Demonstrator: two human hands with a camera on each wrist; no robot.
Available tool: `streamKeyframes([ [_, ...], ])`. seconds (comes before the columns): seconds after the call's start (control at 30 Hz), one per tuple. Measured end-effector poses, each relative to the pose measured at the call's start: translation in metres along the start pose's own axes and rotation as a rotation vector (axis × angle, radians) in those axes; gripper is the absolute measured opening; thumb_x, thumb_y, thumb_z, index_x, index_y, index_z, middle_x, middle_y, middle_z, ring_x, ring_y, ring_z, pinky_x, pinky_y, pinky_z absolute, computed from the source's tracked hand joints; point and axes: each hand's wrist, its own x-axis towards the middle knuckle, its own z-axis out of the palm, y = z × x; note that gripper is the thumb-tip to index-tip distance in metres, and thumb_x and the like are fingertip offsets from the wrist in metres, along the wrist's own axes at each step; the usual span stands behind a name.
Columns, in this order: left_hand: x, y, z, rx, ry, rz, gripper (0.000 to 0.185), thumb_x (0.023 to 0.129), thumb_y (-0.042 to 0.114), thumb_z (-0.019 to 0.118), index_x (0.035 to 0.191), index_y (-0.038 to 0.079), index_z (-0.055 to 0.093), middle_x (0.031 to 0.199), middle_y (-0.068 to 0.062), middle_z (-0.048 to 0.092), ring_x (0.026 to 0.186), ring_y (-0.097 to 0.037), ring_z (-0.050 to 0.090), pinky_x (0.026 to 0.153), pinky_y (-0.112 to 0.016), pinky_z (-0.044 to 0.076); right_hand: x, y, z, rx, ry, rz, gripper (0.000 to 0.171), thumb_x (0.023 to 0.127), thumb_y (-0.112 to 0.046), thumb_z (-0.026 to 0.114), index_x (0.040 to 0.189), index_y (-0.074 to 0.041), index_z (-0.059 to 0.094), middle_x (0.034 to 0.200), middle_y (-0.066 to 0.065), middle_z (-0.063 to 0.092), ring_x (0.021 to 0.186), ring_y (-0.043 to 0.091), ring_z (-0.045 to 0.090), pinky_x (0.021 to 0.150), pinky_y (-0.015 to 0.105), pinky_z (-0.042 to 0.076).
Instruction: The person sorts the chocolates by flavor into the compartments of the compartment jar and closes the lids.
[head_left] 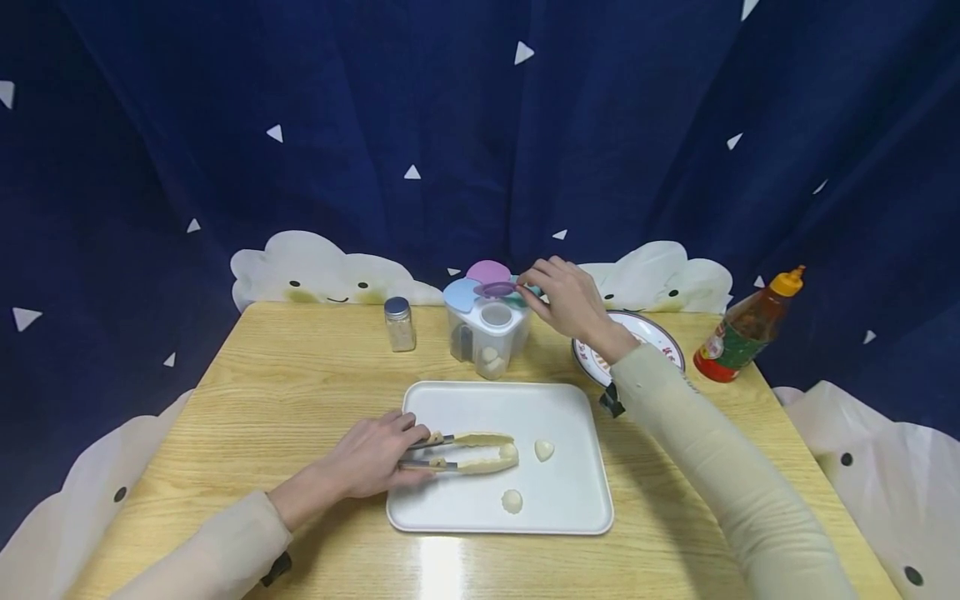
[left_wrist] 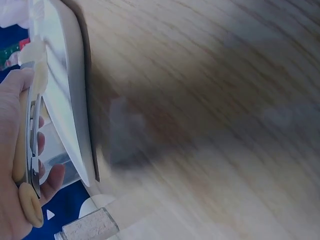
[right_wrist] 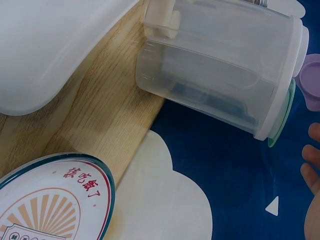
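Observation:
My left hand [head_left: 378, 457] holds a pair of tongs [head_left: 480, 465] with cream tips low over the white tray [head_left: 577, 508]. A small pale piece [head_left: 508, 452] shows at the tongs' tips. Two more pale pieces, one wedge-like [head_left: 543, 450] and one rounder [head_left: 512, 501], lie on the tray. Behind it stands a clear container with several coloured lids [head_left: 488, 272]. My right hand [head_left: 566, 298] pinches the edge of its raised purple lid [head_left: 495, 289], and the round opening [head_left: 497, 314] below is uncovered. Pale pieces [head_left: 491, 360] sit inside that front compartment.
A small jar [head_left: 400, 325] with a dark cap stands left of the container. On the right, a patterned plate [right_wrist: 95, 200] lies partly under my right forearm. A sauce bottle [head_left: 742, 333] with a yellow cap is near the table's right edge. A dark blue curtain [head_left: 450, 100] hangs behind.

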Motion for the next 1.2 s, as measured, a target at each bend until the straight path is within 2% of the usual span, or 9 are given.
streamKeyframes([
  [0.17,0.002,-0.004,-0.008,0.02,0.024,-0.01,0.047,0.089,0.057,0.077,0.114,0.017,0.071,0.093,0.002,0.063,0.081,-0.012,0.056,0.057,-0.019,0.039,0.0,0.001,0.001,-0.003,0.01,-0.011,0.015,0.101,-0.026,0.07,0.104,-0.013,0.076,0.099,0.004,0.075,0.085,0.025,0.063,0.071,0.039,0.052],
  [0.43,0.011,-0.02,-0.029,0.045,0.075,-0.065,0.048,0.088,0.054,0.079,0.116,0.016,0.071,0.093,0.0,0.064,0.076,-0.012,0.052,0.054,-0.021,0.038,0.001,0.0,0.001,-0.009,0.011,-0.009,0.014,0.101,-0.026,0.07,0.103,-0.014,0.076,0.099,0.004,0.075,0.085,0.025,0.063,0.071,0.039,0.052],
  [0.87,0.032,-0.043,-0.063,0.073,0.248,-0.119,0.053,0.083,0.052,0.083,0.116,0.012,0.071,0.091,-0.006,0.067,0.076,-0.021,0.059,0.053,-0.033,0.047,0.002,-0.001,0.0,-0.01,0.019,-0.011,0.013,0.1,-0.025,0.071,0.103,-0.013,0.077,0.099,0.004,0.075,0.086,0.027,0.064,0.072,0.04,0.052],
  [1.2,0.053,-0.046,-0.084,0.047,0.263,-0.209,0.056,0.088,0.055,0.079,0.121,0.012,0.071,0.098,-0.008,0.07,0.079,-0.024,0.061,0.052,-0.037,0.048,0.001,-0.001,-0.001,-0.015,0.013,-0.008,0.013,0.1,-0.025,0.071,0.103,-0.013,0.077,0.099,0.004,0.075,0.086,0.027,0.064,0.073,0.04,0.052],
])
